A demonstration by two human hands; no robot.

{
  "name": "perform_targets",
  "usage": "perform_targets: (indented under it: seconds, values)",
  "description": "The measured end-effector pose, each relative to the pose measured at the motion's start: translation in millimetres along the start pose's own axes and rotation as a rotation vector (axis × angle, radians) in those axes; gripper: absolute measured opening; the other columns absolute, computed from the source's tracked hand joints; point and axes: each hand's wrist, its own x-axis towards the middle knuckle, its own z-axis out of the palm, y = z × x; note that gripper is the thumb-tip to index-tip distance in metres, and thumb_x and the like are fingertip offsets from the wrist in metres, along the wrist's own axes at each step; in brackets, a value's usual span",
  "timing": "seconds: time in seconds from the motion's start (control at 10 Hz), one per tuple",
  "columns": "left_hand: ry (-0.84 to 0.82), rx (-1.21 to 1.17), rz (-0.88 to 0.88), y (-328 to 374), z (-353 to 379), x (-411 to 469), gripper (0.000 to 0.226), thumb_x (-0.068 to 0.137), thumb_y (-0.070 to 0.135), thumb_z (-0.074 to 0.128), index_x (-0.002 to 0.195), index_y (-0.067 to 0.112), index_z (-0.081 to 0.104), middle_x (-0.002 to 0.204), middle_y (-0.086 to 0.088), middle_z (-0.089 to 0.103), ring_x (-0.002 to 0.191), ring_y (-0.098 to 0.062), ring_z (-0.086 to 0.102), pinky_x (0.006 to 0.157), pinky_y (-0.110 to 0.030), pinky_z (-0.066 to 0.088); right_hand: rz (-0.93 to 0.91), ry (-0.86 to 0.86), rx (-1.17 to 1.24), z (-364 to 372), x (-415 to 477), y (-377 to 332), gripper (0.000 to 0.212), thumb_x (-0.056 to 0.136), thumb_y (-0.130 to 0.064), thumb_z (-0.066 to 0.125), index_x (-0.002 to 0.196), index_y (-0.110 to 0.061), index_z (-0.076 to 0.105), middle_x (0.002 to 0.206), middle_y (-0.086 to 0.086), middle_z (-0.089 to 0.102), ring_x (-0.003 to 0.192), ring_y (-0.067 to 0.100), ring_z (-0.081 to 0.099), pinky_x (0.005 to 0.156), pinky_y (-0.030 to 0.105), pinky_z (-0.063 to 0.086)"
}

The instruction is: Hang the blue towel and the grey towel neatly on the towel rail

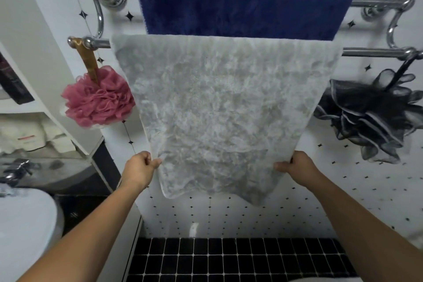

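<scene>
the towel rail (375, 3) is fixed to the white tiled wall (251, 213) and is seen to carry two chrome bars, one upper and one lower. the blue towel (245, 10) is draped over the upper bar, spread flat and roughly centred between the two wall mounts. the grey towel (217, 103) is draped over the lower bar (370, 52), just in front of and below the blue towel, whose lower part is covered by its top edge. the front flap of the grey towel is held out from the wall towards the camera; its bottom edge is seen to be uneven and wavy.

the left hand (139, 169) is closed on the left edge of the grey towel near its lower corner, with the thumb laid on the front face and the fingers (146, 156) curled behind the cloth. the right hand (295, 166) is clamped on the right edge at about the same height, thumb in front, fingers hidden behind.

a pink bath puff (98, 101) is hung by a tan loop from the left end of the lower bar. a black bath puff (370, 117) is hung from the right end. black floor tiles (229, 258) are noted beneath.
</scene>
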Motion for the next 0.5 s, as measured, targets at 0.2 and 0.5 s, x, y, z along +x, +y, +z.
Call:
perform_targets:
  seconds: [0.2, 0.5]
  values:
    - [-0.045, -0.1, -0.07, -2.5, 5.7, -27.1, 0.021, 0.093, 0.016, 0.063, 0.108, 0.017, 0.049, 0.09, 0.001, 0.063, 0.086, -0.025, 0.061, 0.072, -0.033, 0.047, 0.157, 0.029, -0.008, 3.9, -25.5, 9.7, 0.042, 0.07, -0.04, 0.084, 0.084, -0.015, 0.053, 0.091, 0.0, 0.061, 0.081, 0.024, 0.058, 0.067, 0.031, 0.047]
    - [-0.126, -0.27, -0.053, -10.3, -9.8, -116.3, 0.012, 0.088, -0.002, 0.062, 0.084, 0.008, 0.065, 0.083, -0.01, 0.068, 0.077, -0.025, 0.063, 0.074, -0.035, 0.054, 0.182, -0.075, -0.104, 17.6, -88.1, 12.9, 0.032, 0.078, -0.04, 0.076, 0.077, -0.013, 0.058, 0.097, 0.012, 0.073, 0.077, 0.023, 0.064, 0.081, 0.036, 0.053]
